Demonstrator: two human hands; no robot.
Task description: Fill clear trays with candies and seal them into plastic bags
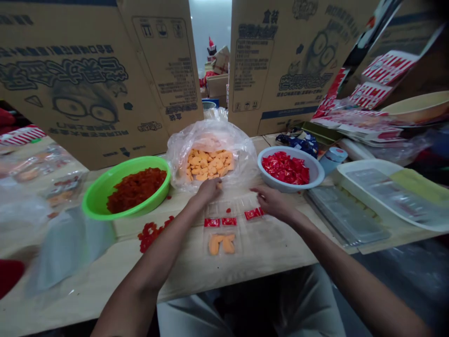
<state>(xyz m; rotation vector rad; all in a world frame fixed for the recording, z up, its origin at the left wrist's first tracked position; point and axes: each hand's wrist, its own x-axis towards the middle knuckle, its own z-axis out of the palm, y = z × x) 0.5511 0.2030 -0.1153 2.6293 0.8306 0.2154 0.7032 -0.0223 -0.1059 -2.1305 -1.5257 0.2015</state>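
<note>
My left hand (208, 191) is at the front of a clear plastic bag (247, 161) filled with flat orange pieces (210, 164). Its fingers are closed, with what looks like one orange piece at the tips. My right hand (273, 201) hovers above a clear compartment tray with a red packet (254, 213) in it; its index finger points left, apart from the others. Beside that, another clear tray (238, 234) holds two red packets (220, 222), a small red piece (228, 210) and a few orange pieces (222, 244) in its near compartment.
A green basin (91, 199) of reddish-brown pieces (138, 189) stands left, with loose red pieces (151, 235) nearby. A pale blue bowl (321, 175) of red packets (286, 168) is on the right. Stacked clear trays (345, 215) and a white tub (351, 171) lie farther right. Cardboard boxes (147, 84) stand behind.
</note>
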